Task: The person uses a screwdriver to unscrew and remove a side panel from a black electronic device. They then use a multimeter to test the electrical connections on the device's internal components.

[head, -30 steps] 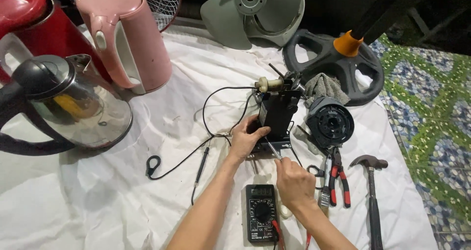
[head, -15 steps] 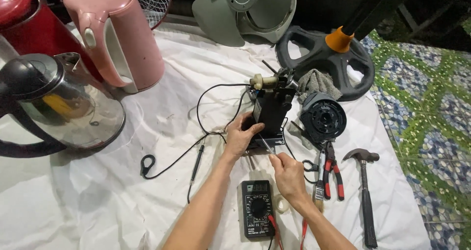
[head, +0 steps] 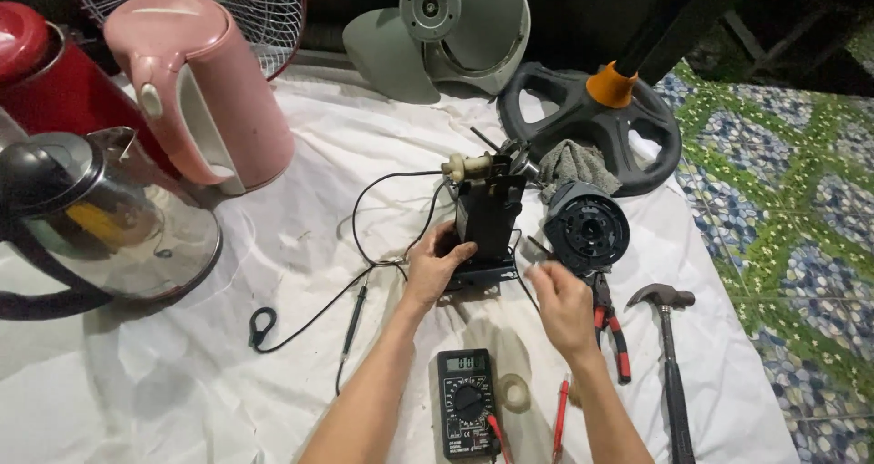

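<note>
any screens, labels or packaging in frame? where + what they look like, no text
Multimeter: on the white sheet between the forearms, black upright rectangle, small grey screen on top, round dial, printed markings.
No packages or signs visible.

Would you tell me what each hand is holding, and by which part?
The left hand grips the black motor assembly at its lower left side. The right hand pinches something thin by the base; what cannot be told.
</note>
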